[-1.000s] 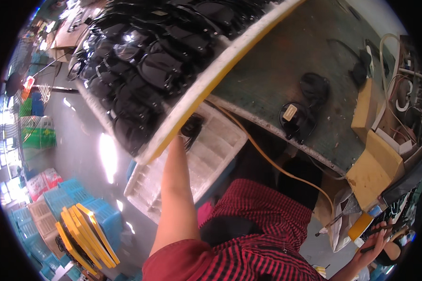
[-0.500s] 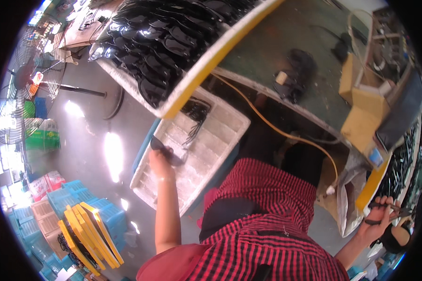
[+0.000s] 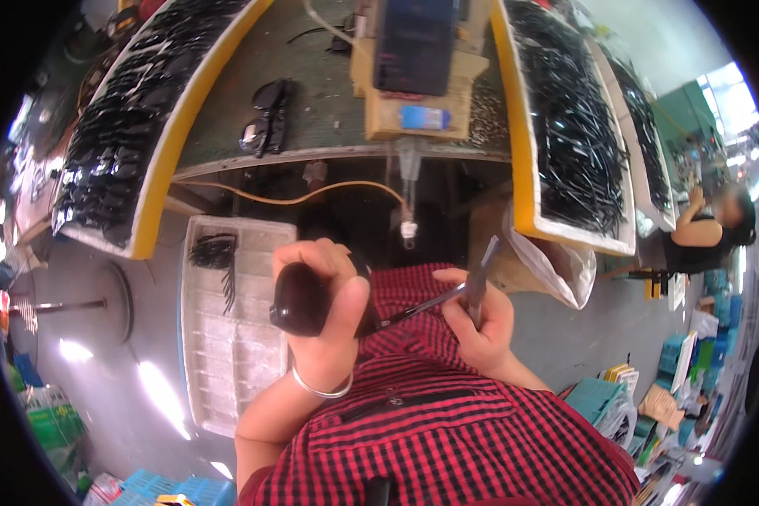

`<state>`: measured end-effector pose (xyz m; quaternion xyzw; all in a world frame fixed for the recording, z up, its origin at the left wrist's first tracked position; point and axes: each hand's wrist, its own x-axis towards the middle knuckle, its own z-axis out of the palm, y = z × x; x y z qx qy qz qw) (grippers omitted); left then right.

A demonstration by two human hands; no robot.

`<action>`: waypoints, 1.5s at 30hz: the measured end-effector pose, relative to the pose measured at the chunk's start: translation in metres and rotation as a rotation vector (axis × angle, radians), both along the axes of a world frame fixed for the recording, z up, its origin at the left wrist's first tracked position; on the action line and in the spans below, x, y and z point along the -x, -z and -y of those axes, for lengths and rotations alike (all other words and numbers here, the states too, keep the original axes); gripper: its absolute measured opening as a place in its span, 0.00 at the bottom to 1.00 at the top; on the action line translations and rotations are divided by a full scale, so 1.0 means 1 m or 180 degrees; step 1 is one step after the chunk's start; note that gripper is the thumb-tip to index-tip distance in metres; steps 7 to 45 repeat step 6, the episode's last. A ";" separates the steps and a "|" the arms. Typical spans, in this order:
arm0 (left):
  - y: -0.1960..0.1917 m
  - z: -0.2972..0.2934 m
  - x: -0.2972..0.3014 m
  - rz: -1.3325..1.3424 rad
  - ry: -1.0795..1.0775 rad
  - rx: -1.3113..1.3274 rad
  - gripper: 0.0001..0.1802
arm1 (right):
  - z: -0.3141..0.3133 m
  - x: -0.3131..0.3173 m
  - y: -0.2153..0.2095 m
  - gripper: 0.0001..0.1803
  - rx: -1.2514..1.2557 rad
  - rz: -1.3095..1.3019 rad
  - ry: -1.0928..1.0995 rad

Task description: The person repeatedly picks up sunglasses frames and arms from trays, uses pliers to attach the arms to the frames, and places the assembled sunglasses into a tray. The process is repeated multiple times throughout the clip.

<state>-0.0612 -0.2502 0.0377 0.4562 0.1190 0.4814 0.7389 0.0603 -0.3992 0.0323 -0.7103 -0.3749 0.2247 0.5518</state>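
Holding, left hand point(image 3: 325, 295): clamped on dark sunglasses front point(image 3: 299, 308), frame centre.
Right hand point(image 3: 481, 325): pinching thin temple arm point(image 3: 422, 308).
Below-left: white tray point(image 3: 228, 354).

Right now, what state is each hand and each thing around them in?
left hand: closed around dark sunglasses
dark sunglasses: held above the lap, one temple arm sticking out to the right
right hand: gripping a thin metal tool
thin metal tool: upright, near the temple arm
white tray: on the floor, mostly bare, a few dark pieces at its far end
sunglasses on bench: lying folded, untouched
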 end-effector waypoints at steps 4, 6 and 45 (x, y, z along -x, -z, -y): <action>0.021 0.025 -0.005 -0.0596 0.0080 0.0397 0.11 | 0.008 -0.005 0.024 0.07 -0.0175 -0.0795 0.0472; 0.035 0.022 -0.007 -0.1405 0.0381 -0.0067 0.10 | 0.007 -0.009 0.034 0.07 -0.0170 -0.0954 0.0547; 0.035 0.022 -0.007 -0.1405 0.0381 -0.0067 0.10 | 0.007 -0.009 0.034 0.07 -0.0170 -0.0954 0.0547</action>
